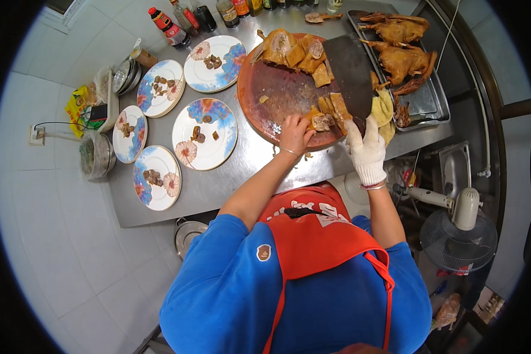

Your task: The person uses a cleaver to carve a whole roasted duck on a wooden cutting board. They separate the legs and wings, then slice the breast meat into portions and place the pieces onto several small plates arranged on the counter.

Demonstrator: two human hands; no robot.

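A round chopping board (265,84) lies on the steel table before me. My bare left hand (297,135) rests at its near edge, fingertips against cut pieces of cooked poultry (322,122). On my right hand (366,150) is a white knit glove; it grips a cleaver (348,75) low, near the blade's base, the handle hidden by the hand. The broad dark blade lies over the board's right side, beside the cut pieces. Larger portions of cooked poultry (287,51) sit along the board's far edge. A small scrap of skin (263,99) lies left of centre on the board.
Several flowered plates (225,150) with small meat pieces stand left on the steel table (248,177). Sauce bottles (226,12) line the wall. At right, a metal tray (440,106) holds whole cooked birds (405,64); a yellow cloth (382,108) lies between board and tray. A fan (458,239) stands lower right.
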